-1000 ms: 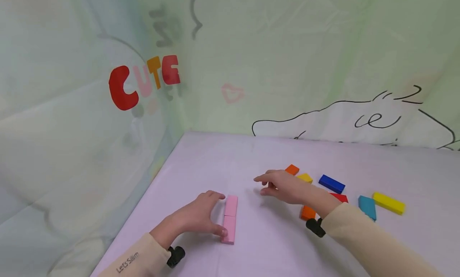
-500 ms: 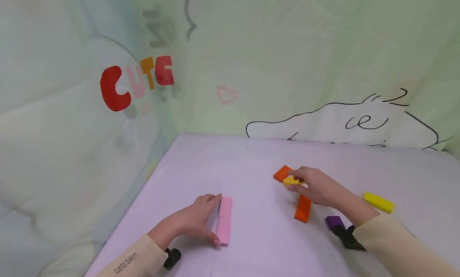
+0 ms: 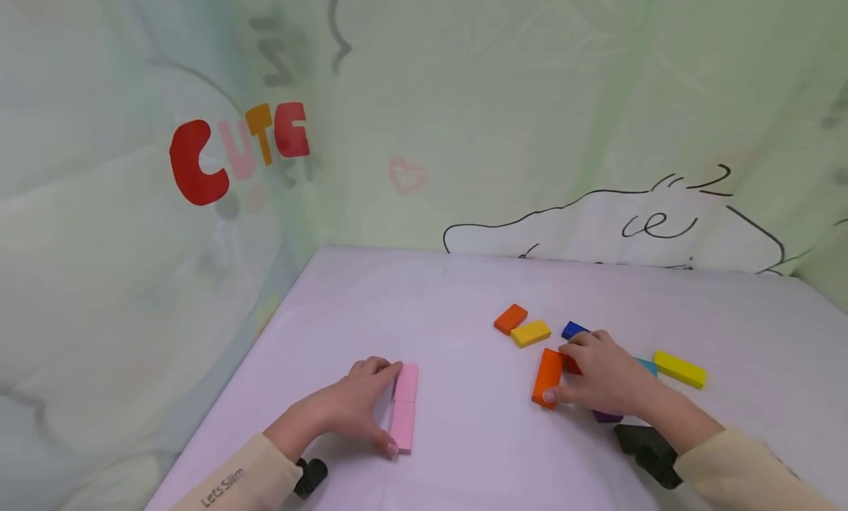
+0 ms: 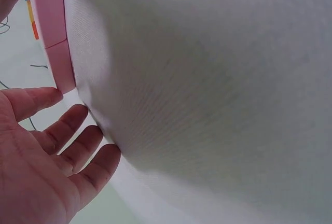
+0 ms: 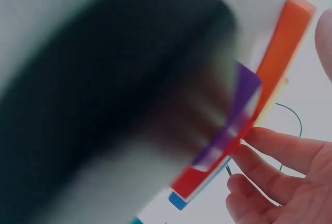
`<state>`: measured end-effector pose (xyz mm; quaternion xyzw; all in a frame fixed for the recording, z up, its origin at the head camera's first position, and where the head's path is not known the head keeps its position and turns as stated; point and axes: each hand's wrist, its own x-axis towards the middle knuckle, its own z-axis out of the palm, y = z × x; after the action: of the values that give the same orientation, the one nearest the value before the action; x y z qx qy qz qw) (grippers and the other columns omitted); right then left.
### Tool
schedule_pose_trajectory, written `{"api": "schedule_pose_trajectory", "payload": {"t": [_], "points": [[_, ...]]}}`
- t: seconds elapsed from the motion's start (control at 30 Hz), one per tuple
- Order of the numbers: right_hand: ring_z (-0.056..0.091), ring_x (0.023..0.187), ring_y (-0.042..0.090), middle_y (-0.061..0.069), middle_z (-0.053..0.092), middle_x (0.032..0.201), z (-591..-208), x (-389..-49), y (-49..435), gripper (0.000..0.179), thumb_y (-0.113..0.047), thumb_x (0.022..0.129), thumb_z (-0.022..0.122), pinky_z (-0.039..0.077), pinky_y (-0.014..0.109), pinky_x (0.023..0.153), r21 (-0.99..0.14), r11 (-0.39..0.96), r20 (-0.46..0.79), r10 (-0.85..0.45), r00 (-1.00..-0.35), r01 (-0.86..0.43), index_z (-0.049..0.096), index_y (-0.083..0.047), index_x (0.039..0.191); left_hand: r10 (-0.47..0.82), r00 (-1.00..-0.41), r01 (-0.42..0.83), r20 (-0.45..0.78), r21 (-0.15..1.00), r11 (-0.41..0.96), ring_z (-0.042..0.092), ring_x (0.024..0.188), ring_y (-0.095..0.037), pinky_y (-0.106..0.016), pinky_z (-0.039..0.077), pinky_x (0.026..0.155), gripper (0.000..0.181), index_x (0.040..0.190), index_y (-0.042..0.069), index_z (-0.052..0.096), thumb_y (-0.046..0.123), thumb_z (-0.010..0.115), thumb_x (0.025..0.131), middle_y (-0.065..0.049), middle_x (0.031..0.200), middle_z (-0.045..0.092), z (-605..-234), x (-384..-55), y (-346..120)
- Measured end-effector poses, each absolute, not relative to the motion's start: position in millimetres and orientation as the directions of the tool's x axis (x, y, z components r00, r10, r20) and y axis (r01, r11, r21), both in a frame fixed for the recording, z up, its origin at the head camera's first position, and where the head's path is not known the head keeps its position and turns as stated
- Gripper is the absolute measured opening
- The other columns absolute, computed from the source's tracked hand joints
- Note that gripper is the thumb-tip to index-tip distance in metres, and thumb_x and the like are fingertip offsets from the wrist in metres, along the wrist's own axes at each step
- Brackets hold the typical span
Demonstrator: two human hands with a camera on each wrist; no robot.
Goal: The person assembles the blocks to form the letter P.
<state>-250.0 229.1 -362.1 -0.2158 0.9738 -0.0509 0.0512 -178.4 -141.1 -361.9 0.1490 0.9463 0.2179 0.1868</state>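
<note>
Two pink blocks, a near one [image 3: 402,427] and a far one [image 3: 407,382], lie end to end in a line on the table. My left hand [image 3: 354,402] spans them from the left, thumb at the near end and index fingertip at the far end [image 4: 65,86]. On the right, an orange block [image 3: 547,372] lies flat within the spread of my right hand [image 3: 612,375]; the thumb touches its near end and the index fingertip is by its far end. A red block [image 3: 573,364] and a purple block [image 3: 606,417] show partly beneath that hand.
Beyond the orange block lie a darker orange block [image 3: 511,318] and an amber one [image 3: 531,333]. A blue block [image 3: 574,330], a teal block [image 3: 646,366] and a yellow block [image 3: 679,369] are around my right hand. Printed fabric walls [image 3: 503,128] border the table [image 3: 464,437].
My right hand has moved right, past the amber block, and lowered to the orange block. The left index fingertip has come to the pink blocks' far end. The view has turned slightly right.
</note>
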Motion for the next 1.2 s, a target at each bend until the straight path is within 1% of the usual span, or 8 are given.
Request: {"api": "schedule_pose_trajectory", "payload": {"t": [0.2,0.53,0.67,0.9,1.03,1.2], "points": [[0.054,0.115,0.049,0.027,0.063,0.126,-365.8,-249.4,225.7,0.083,-0.061,0.072,0.085,0.056,0.062,0.092,-0.121,0.895,-0.059,-0.439,-0.897,-0.43,0.069,0.003,0.122,0.341,-0.886,0.172,-0.313,0.462,0.87,0.036,0.143,-0.033,-0.057,0.043,0.115,0.114,0.158,0.005,0.035,0.038,0.096,0.068,-0.016,0.155,0.038,-361.9,-178.6,-143.1],[0.052,0.119,0.049,0.027,0.063,0.127,-366.1,-250.7,216.5,0.081,-0.06,0.071,0.086,0.055,0.062,0.094,-0.174,0.879,-0.07,-0.461,-0.884,-0.445,0.069,0.004,0.12,0.348,-0.879,0.174,-0.326,0.461,0.87,0.034,0.143,-0.032,-0.056,0.044,0.113,0.113,0.159,0.008,0.034,0.037,0.095,0.069,-0.014,0.156,0.037,-362.0,-181.0,-145.8],[0.054,0.116,0.044,0.024,0.064,0.124,-367.1,-251.0,202.7,0.081,-0.058,0.072,0.086,0.056,0.058,0.093,-0.183,0.864,-0.073,-0.489,-0.869,-0.47,0.069,0.003,0.122,0.34,-0.876,0.162,-0.341,0.456,0.875,0.034,0.144,-0.031,-0.056,0.044,0.113,0.113,0.159,0.009,0.033,0.038,0.095,0.069,-0.013,0.157,0.036,-362.1,-182.0,-145.5],[0.056,0.121,0.043,0.022,0.064,0.126,-363.5,-250.3,167.2,0.078,-0.053,0.073,0.087,0.057,0.056,0.095,-0.199,0.856,-0.11,-0.503,-0.857,-0.477,0.068,0.0,0.128,0.34,-0.876,0.169,-0.342,0.444,0.88,0.034,0.145,-0.031,-0.055,0.042,0.115,0.114,0.16,0.01,0.033,0.04,0.095,0.069,-0.012,0.158,0.035,-362.9,-182.7,-144.4],[0.059,0.115,0.039,0.021,0.066,0.122,-361.2,-251.7,151.1,0.073,-0.05,0.075,0.087,0.059,0.052,0.093,-0.188,0.835,-0.109,-0.541,-0.834,-0.517,0.069,0.0,0.124,0.35,-0.873,0.18,-0.339,0.442,0.879,0.034,0.144,-0.03,-0.054,0.042,0.116,0.115,0.16,0.01,0.033,0.041,0.095,0.069,-0.012,0.158,0.035,-362.0,-183.0,-143.5],[0.058,0.11,0.034,0.019,0.067,0.119,-360.0,-255.2,135.7,0.069,-0.048,0.076,0.087,0.058,0.048,0.092,-0.175,0.826,-0.108,-0.557,-0.823,-0.536,0.07,0.001,0.122,0.357,-0.871,0.189,-0.339,0.44,0.878,0.034,0.144,-0.029,-0.053,0.042,0.116,0.114,0.16,0.01,0.033,0.041,0.094,0.069,-0.011,0.158,0.035,-360.8,-182.6,-142.0]]}}
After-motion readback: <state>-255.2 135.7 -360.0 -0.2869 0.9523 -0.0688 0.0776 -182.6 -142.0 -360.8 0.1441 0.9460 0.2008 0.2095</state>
